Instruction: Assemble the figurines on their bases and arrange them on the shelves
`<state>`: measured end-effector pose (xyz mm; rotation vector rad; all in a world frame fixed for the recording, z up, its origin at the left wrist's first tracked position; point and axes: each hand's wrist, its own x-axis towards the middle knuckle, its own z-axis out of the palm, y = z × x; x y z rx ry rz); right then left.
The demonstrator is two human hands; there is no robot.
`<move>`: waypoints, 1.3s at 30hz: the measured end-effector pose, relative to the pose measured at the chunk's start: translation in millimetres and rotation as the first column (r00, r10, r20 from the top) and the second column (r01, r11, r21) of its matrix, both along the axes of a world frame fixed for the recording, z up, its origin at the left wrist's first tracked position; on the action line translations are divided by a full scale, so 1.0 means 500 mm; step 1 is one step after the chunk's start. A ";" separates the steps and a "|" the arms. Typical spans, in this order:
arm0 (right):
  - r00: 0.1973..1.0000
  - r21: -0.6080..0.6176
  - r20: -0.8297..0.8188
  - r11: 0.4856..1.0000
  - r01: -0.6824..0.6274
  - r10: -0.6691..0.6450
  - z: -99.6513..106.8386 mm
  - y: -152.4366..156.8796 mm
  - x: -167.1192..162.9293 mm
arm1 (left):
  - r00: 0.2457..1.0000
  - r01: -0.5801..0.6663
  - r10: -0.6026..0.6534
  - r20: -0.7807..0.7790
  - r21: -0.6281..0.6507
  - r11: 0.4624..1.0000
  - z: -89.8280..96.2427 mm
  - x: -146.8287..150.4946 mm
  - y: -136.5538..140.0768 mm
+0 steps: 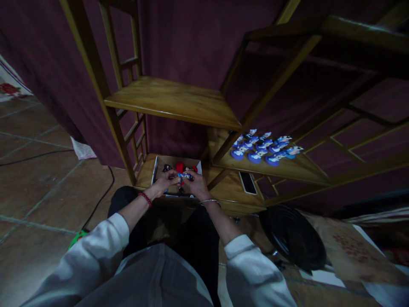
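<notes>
Left grip (166,179) and right grip (195,184) hold a blue figurine (185,175)

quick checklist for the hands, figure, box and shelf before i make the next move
1. Figure in hand: ok, fingers of the left hand and right hand are both on it.
2. Grip firm: cannot tell, the fingers hide part of the figure.
3. Hands over the box: ok, the figure is held above its open top.
4. Shelf figures standing: ok, they are grouped on their bases.
5. Held figure on the shelf with them: not ok, it is at the box.
6. Phone away from the hands: ok, it lies apart, to their right.
</notes>
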<state>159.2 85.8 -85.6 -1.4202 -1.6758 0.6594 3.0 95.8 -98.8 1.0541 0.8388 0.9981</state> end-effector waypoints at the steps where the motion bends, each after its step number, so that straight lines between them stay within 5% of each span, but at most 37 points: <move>1: 1.000 -0.004 -0.002 1.000 0.001 -0.001 -0.001 0.001 0.001 | 1.000 -0.001 0.001 0.003 0.007 1.000 0.003 0.000 -0.001; 12: 1.000 0.022 -0.016 1.000 -0.007 0.008 0.027 -0.005 -0.002 | 0.997 0.004 -0.002 0.081 -0.029 1.000 0.025 0.003 -0.005; 21: 0.985 0.124 0.124 0.983 -0.138 0.123 0.079 -0.015 0.000 | 0.957 0.019 0.027 0.288 -0.155 0.988 0.035 0.001 -0.016; 31: 0.922 0.141 0.286 0.941 -0.309 0.260 0.126 -0.009 0.003 | 0.912 0.113 -0.050 0.407 -0.132 0.985 0.029 -0.006 -0.021; 39: 0.964 0.104 0.235 0.983 -0.152 0.124 0.116 -0.008 0.011 | 0.908 0.114 -0.025 0.419 -0.188 0.976 0.068 0.007 -0.017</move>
